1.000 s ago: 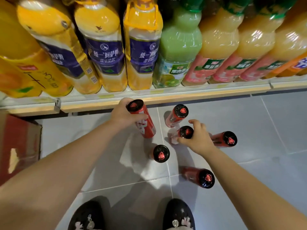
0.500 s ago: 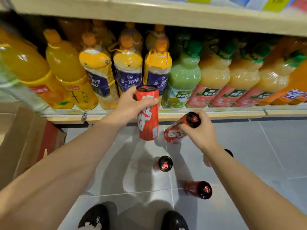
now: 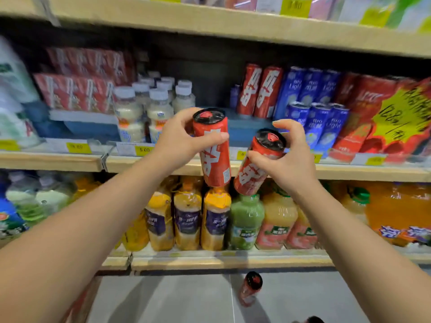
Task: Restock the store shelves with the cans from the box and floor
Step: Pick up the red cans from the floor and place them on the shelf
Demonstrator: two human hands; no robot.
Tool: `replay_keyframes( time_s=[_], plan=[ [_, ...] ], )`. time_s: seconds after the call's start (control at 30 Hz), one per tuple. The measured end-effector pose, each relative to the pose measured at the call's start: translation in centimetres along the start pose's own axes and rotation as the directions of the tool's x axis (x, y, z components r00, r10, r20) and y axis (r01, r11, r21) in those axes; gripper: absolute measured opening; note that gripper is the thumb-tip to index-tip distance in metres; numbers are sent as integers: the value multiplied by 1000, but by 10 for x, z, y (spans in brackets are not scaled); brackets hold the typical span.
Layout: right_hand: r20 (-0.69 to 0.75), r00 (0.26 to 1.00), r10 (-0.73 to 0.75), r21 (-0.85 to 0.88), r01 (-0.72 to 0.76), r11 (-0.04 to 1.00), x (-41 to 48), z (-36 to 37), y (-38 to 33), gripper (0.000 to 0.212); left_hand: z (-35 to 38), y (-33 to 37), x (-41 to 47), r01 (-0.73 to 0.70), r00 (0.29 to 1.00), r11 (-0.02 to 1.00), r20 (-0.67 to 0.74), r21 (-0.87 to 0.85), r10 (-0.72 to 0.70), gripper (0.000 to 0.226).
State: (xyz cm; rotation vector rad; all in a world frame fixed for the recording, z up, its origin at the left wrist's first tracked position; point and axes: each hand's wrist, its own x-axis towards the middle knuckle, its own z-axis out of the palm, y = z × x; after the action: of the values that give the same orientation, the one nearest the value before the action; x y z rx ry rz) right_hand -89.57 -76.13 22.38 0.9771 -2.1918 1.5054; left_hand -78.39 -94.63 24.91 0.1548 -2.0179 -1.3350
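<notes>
My left hand grips a tall red can with white lettering and a black lid, held nearly upright in front of the middle shelf. Just to its right, my right hand holds a second red can, tilted with its top to the right. Both cans hang level with that shelf's front edge. Two matching red cans stand on the shelf behind, beside a dark gap. One more red can stands on the grey floor below.
White bottles and red cartons fill the shelf's left side; blue cans and a yellow price sign its right. Juice bottles crowd the lower shelf. A red cardboard box edge shows at bottom left.
Both hands have risen with their cans from near the floor to the middle shelf's height. The view has tilted up, so most cans on the floor have left the frame.
</notes>
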Motion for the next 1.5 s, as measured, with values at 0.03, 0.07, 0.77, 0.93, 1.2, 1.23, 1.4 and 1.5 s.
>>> replay_keyframes(
  time_s=[0.03,0.07,0.77,0.93,1.2,1.23,1.4,1.5],
  plan=[
    [3,999,-40,-27,40,999,11,-4,-9,61,-2,8,7,-37,999,999,-12,19,37,35],
    [-4,997,-80,-42,80,996,21,-7,-16,60,-4,14,14,-76,997,996,-25,38,77,38],
    [-90,986,-140,141,151,978,105,38,6,58,3,-41,99,97,977,951,-209,295,-35,71],
    [-184,974,-132,166,163,973,119,57,5,56,7,-36,106,48,954,967,-300,249,30,56],
    [-241,967,-78,227,134,965,127,72,13,49,14,-41,132,40,938,977,-345,210,36,71],
    [-242,967,-77,231,135,963,127,72,14,49,15,-40,140,59,937,973,-348,221,22,73],
    [-282,957,-71,261,148,954,125,68,14,50,25,-39,172,239,917,926,-380,293,-117,80],
    [-293,955,-48,301,140,943,120,63,17,52,39,-46,177,251,903,928,-413,274,-122,69]
  ],
)
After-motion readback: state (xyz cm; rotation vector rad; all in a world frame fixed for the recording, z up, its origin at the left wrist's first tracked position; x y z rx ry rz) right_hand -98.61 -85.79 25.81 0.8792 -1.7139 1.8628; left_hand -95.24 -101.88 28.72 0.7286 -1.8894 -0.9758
